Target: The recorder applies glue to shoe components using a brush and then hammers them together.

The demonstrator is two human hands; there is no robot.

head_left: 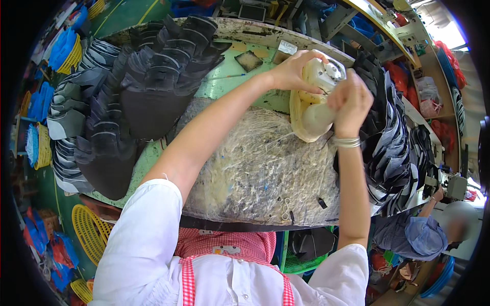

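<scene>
Red gingham apron straps sit closest. Beyond, the left hand grasps a white plastic container over a cream tray — seemingly steadying it. Right hand curls alongside, blurred — grip unclear; continuing calls for steady left-hand support.

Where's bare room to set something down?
Mainly the worn mat, between left forearm and right forearm, except small items near its front right. Less: green tabletop between pen and mat. Crowded: dark stacks at left, black-and-grey pile at right, and around the white container at the left hand and right hand.
</scene>
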